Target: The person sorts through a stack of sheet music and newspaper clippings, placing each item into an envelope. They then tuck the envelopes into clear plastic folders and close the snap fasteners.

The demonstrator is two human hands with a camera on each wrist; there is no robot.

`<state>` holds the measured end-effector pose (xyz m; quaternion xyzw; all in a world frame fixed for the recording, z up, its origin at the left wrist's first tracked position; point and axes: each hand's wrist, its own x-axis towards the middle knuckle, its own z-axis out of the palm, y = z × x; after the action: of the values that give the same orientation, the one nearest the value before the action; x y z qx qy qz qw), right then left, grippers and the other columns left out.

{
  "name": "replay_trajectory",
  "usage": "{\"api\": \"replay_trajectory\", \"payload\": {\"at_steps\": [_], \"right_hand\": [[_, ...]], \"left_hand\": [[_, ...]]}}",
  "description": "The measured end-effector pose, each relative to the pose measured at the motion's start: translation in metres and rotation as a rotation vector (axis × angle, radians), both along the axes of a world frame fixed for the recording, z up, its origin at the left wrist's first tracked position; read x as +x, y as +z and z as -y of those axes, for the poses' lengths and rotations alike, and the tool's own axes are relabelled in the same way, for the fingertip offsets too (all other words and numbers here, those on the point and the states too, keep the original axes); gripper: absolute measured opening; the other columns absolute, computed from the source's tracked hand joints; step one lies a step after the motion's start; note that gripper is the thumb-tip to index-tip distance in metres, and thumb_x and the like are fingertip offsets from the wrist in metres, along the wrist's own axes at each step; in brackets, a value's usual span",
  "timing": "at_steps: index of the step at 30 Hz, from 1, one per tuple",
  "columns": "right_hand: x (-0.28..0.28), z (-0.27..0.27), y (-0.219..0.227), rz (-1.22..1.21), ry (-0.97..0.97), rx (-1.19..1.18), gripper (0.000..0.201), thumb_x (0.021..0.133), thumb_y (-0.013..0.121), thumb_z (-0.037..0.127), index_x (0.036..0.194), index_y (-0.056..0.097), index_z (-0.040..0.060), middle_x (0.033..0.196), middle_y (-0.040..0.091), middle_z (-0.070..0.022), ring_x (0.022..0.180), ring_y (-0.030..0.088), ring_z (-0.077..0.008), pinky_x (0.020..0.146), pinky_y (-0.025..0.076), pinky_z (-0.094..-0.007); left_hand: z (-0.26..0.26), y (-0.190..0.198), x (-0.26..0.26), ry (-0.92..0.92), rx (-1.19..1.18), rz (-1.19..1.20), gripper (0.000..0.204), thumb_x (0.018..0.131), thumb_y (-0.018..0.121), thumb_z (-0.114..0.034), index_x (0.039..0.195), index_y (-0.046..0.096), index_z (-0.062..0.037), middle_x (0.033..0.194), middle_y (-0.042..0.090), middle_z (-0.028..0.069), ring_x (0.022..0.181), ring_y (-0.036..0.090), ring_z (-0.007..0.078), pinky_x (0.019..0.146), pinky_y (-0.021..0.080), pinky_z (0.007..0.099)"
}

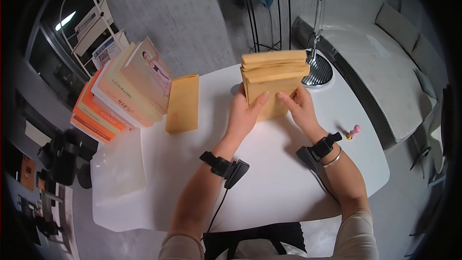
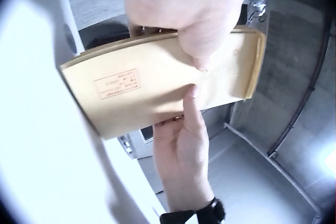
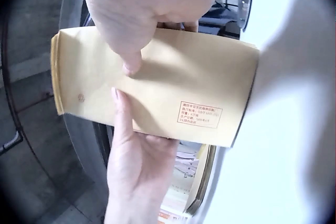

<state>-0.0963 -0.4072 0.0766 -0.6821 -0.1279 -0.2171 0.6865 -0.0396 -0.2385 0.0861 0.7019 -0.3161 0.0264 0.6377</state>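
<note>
Both hands hold a stack of brown paper envelopes point(image 1: 275, 86) upright over the white table. My left hand point(image 1: 244, 111) grips its left side and my right hand point(image 1: 303, 110) the right side. Both thumbs press on the near face, close to each other, while the other fingers go behind the stack and are mostly hidden. Folded flaps line the top end. Red printed text in a box shows on the front envelope point(image 3: 210, 85) in the right wrist view. Another brown envelope bundle point(image 1: 183, 106) lies on the table to the left.
Several books point(image 1: 120, 91) stand at the table's left, near a clear plastic sheet or bag point(image 1: 118, 173). At the back right is a lamp with a round dark base point(image 1: 318, 71). A small pink-handled stamp point(image 1: 355, 130) sits right of my right wrist.
</note>
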Motion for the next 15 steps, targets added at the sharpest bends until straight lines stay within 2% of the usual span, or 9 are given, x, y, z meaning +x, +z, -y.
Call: {"api": "replay_trajectory", "payload": {"at_steps": [2,6,8,11,13,15], "right_hand": [[-0.003,-0.008,0.005,0.016,0.032,0.094,0.043,0.092,0.059,0.013,0.128,0.044,-0.0042,0.121,0.056,-0.0101,0.111,0.052,-0.0144,0.097,0.040,-0.0295],[0.005,-0.011,-0.016,-0.012,0.042,0.081,0.041,0.094,0.056,0.012,0.129,0.043,-0.0045,0.121,0.056,-0.0095,0.111,0.052,-0.0135,0.096,0.041,-0.0284],[0.007,-0.013,-0.014,-0.016,0.057,0.063,0.041,0.094,0.055,0.012,0.129,0.043,-0.0045,0.120,0.056,-0.0092,0.110,0.052,-0.0133,0.095,0.041,-0.0284],[0.000,-0.015,-0.005,-0.004,0.071,0.058,0.040,0.094,0.054,0.014,0.128,0.043,-0.0045,0.119,0.056,-0.0090,0.108,0.052,-0.0126,0.094,0.041,-0.0280],[-0.002,-0.015,0.000,-0.004,0.073,0.042,0.039,0.095,0.054,0.015,0.127,0.044,-0.0045,0.118,0.057,-0.0091,0.107,0.052,-0.0121,0.093,0.041,-0.0276],[0.007,-0.010,-0.019,-0.050,0.045,-0.025,0.038,0.095,0.053,0.017,0.126,0.045,-0.0047,0.116,0.058,-0.0090,0.105,0.053,-0.0120,0.091,0.042,-0.0270]], "left_hand": [[-0.002,0.015,-0.007,0.010,-0.028,0.007,0.039,0.090,0.062,-0.023,0.116,0.050,0.0040,0.106,0.062,0.0169,0.096,0.062,0.0228,0.084,0.048,0.0335],[-0.004,-0.025,0.000,0.092,-0.021,0.028,0.043,0.091,0.061,-0.025,0.121,0.047,0.0031,0.108,0.062,0.0170,0.098,0.062,0.0249,0.084,0.048,0.0343],[-0.008,-0.029,-0.005,0.118,0.044,0.097,0.046,0.091,0.061,-0.025,0.124,0.045,0.0021,0.111,0.062,0.0174,0.100,0.062,0.0262,0.085,0.048,0.0344],[-0.017,-0.014,-0.008,0.122,0.110,0.158,0.046,0.091,0.060,-0.025,0.127,0.044,0.0010,0.112,0.062,0.0182,0.104,0.062,0.0277,0.086,0.048,0.0345],[-0.020,-0.011,-0.011,0.088,0.126,0.021,0.045,0.091,0.060,-0.024,0.126,0.045,0.0011,0.111,0.062,0.0186,0.103,0.062,0.0278,0.086,0.048,0.0345],[-0.022,-0.019,-0.009,0.067,0.154,-0.039,0.044,0.091,0.060,-0.024,0.124,0.047,0.0012,0.110,0.063,0.0189,0.102,0.062,0.0274,0.086,0.048,0.0345]]}}
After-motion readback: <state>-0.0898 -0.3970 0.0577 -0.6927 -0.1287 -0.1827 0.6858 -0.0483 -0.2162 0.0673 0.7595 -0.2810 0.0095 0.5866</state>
